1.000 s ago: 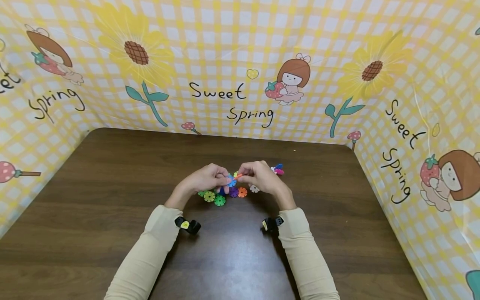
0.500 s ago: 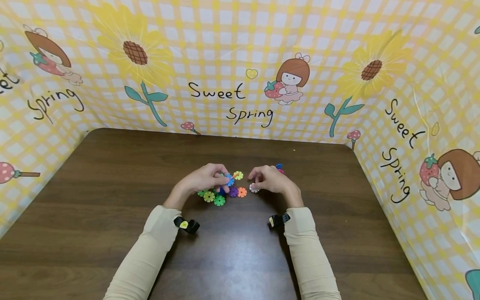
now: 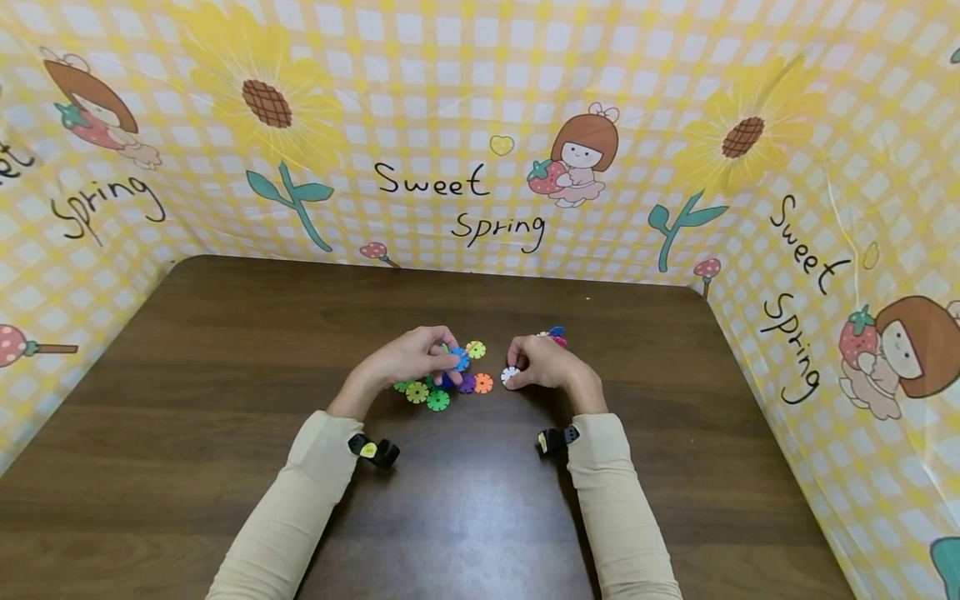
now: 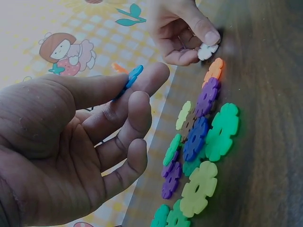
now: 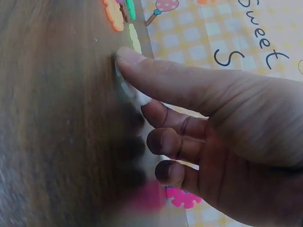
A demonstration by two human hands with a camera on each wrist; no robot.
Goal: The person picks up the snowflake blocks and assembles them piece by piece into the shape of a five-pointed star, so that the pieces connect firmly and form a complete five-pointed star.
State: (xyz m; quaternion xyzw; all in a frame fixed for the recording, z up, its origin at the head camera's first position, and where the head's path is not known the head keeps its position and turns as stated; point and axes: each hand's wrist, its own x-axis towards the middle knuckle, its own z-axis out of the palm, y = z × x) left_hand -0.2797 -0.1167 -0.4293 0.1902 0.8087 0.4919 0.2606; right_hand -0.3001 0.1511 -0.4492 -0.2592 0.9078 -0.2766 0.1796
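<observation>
My left hand [image 3: 411,354] pinches a blue notched flower disc [image 4: 134,77] between thumb and index finger, the other fingers loosely bent. An orange disc [image 4: 119,68] is joined to it and juts out edge-on past the thumb. Farther right, my right hand [image 3: 551,360] has thumb and fingertips on a white flower disc [image 3: 510,377] low at the tabletop. The right wrist view shows that disc blurred and partly hidden behind the thumb. Beside it lies a loose orange disc [image 3: 483,383], with a purple disc [image 3: 467,382] to its left.
Below the left hand are several more discs, among them a green disc [image 3: 438,401] and a yellow-green disc [image 3: 417,392]. A yellow disc [image 3: 476,349] lies between the hands. Pink and blue pieces [image 3: 558,337] sit behind the right hand. Patterned cloth [image 3: 465,217] walls the brown table [image 3: 637,500].
The right hand has let go of the orange disc joined to the blue one, moved right and down, and taken hold of the white disc. The left hand stays nearly still with the blue disc.
</observation>
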